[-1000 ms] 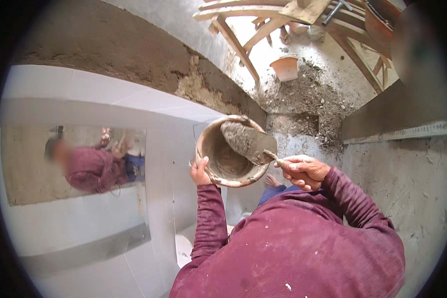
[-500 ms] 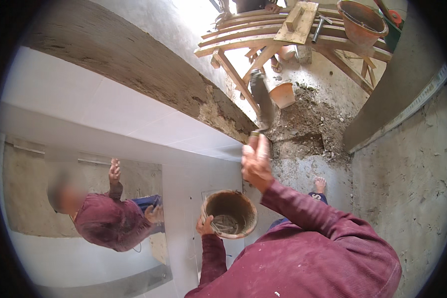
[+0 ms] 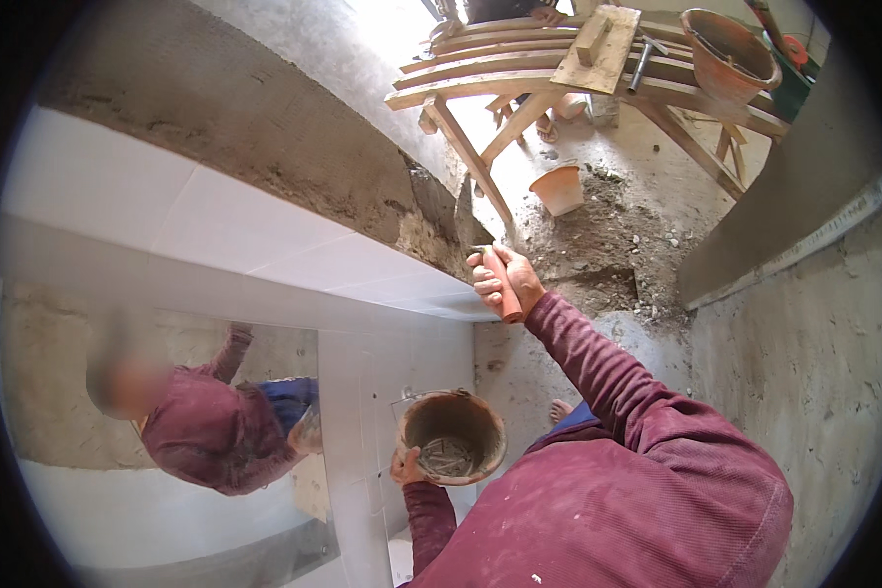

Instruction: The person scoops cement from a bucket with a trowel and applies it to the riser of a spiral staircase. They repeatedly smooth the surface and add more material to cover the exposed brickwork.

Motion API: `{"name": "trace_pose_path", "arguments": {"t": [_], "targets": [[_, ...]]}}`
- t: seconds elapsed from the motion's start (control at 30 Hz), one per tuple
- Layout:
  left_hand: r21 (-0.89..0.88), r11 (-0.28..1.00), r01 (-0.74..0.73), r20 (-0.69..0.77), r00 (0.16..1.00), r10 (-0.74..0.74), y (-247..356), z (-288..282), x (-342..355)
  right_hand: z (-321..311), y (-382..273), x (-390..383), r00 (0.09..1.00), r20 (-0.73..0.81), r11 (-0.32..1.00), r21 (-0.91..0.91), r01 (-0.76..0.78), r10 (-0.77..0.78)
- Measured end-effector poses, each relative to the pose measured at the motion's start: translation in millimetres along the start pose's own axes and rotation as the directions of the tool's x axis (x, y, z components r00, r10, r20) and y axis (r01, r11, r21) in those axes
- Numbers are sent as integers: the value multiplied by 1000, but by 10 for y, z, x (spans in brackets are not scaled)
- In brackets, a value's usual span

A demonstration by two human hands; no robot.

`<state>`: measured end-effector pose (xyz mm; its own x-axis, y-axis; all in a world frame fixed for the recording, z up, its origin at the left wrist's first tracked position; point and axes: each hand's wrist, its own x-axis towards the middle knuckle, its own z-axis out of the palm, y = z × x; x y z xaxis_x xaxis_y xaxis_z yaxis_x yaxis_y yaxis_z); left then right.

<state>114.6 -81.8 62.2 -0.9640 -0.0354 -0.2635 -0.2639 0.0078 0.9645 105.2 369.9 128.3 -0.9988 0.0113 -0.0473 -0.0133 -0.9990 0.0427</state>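
Right hand point(image 3: 505, 279) clamped on trowel handle point(image 3: 501, 284) at the mortar edge above white tiles point(image 3: 265, 245), left hand point(image 3: 405, 466) gripping mortar pan point(image 3: 453, 438) below; press mortar firmly, keep pan close underneath.

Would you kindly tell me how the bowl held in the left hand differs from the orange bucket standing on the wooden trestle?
The held bowl is dull brown and mortar-crusted; the trestle bucket is brighter orange. The bowl holds grey mortar, while nothing shows in the bucket. The left hand grips the bowl's rim; the bucket stands untouched on the wooden trestle. Both are round and open-topped.
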Motion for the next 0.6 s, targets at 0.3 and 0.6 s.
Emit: {"name": "trace_pose_path", "arguments": {"t": [0.3,0.6], "targets": [[104,994,-19,-125,992,32,98,8,-117,746,-176,389,986,79,990,-12,-144,144],[113,991,71,-126,990,-56,231,568,-130,1111,317,-90,991,2,872,-475,-114,131]]}}
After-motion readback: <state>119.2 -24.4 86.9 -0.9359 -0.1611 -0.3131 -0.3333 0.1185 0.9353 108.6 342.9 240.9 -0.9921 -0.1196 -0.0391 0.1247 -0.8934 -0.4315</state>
